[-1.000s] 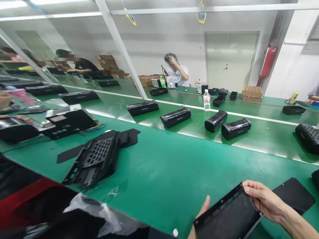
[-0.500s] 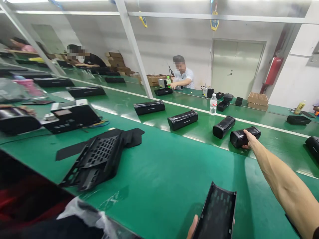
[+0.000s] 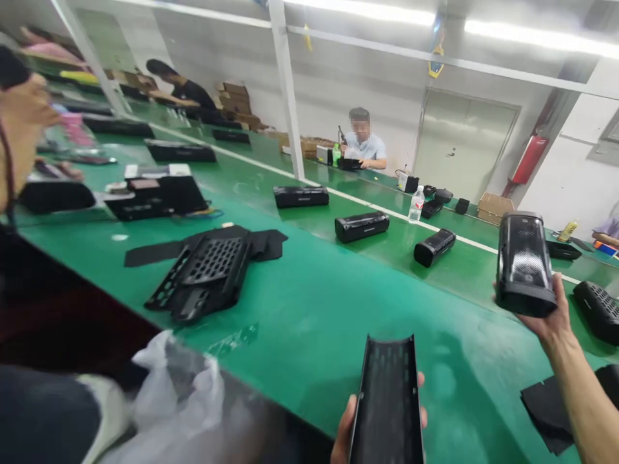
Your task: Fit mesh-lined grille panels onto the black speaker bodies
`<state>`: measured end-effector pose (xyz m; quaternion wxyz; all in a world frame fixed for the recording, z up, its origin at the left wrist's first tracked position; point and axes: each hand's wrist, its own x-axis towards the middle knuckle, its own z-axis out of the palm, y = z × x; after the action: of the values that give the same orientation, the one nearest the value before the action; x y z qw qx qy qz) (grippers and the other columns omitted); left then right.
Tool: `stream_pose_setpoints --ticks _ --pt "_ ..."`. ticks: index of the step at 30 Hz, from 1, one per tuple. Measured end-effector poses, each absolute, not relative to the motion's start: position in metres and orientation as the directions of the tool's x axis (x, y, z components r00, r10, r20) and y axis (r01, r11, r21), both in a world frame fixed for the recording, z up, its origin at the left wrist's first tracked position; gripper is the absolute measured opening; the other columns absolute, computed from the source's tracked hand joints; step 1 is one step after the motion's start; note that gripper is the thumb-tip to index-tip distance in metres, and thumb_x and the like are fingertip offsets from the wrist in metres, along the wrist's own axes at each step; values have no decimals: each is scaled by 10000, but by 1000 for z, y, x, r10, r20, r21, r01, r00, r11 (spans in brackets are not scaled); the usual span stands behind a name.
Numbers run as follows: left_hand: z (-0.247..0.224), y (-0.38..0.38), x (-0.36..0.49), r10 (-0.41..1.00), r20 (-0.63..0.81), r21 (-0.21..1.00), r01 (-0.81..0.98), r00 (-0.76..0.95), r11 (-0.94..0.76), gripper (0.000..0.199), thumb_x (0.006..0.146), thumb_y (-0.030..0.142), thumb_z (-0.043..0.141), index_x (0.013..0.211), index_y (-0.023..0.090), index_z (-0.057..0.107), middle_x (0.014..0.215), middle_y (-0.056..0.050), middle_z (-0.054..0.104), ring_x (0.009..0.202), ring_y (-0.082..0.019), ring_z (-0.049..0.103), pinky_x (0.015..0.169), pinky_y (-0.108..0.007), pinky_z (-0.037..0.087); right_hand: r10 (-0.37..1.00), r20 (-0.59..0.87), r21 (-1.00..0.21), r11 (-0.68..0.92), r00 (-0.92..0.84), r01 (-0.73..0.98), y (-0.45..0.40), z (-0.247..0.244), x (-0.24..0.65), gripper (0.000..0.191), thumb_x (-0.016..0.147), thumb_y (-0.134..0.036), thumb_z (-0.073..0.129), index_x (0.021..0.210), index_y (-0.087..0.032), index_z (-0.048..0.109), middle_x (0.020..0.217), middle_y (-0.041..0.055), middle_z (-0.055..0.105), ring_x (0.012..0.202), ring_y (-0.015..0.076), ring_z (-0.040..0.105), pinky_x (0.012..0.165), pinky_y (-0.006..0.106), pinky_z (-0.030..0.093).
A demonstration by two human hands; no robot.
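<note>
My left hand (image 3: 344, 430) is wrapped round a black plastic cover (image 3: 388, 393), a long trough-shaped shell with its hollow inside facing up, low in the middle of the view. On the right, my right hand (image 3: 554, 322) holds a black speaker body (image 3: 525, 264) raised above the bench, its end tipped toward me. The speaker has a glossy mesh-patterned face; the fingers behind it are mostly hidden. The two parts are well apart. Beneath my right forearm lie black flat sheets (image 3: 549, 412).
Black speaker bodies (image 3: 362, 227) stand along the green line. Perforated black covers (image 3: 213, 267) are piled on dark sheets at left. A water bottle (image 3: 416, 205) stands beyond. Co-workers sit across the bench and at left; a plastic bag (image 3: 178, 393) is at the near edge.
My right hand has lifted the speaker body off the line and brought it up and nearer, turning it endwise. The left hand's cover has shifted slightly left. The view has swung a little.
</note>
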<state>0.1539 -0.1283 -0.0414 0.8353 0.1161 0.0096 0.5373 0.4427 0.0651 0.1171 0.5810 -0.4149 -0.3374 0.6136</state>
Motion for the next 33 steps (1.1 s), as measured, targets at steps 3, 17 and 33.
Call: stream_pose_setpoints --ticks 3,17,33 --pt "-37 -131 176 937 153 192 -939 315 285 821 835 698 784 1435 146 687 1250 -120 807 1097 -255 771 986 -348 571 979 -129 -863 -190 -158 -468 -3 101 439 819 813 -895 548 1354 -306 722 1277 168 791 1102 431 764 926 649 588" --pt "-17 -94 247 948 276 348 -936 158 55 758 695 433 916 1392 249 680 1336 -114 762 1338 -386 644 1098 -481 472 888 -146 -750 188 -436 635 -38 158 422 1139 698 -757 809 1677 -321 424 1559 81 638 1332 431 662 1050 445 591" --pt "-18 -83 252 948 232 411 -905 216 106 885 583 534 992 1372 271 689 1338 -127 754 1280 -412 672 906 -436 537 850 -260 -570 249 -459 783 -38 146 405 1114 810 -785 713 1730 -335 274 1065 42 822 814 332 765 732 396 593"
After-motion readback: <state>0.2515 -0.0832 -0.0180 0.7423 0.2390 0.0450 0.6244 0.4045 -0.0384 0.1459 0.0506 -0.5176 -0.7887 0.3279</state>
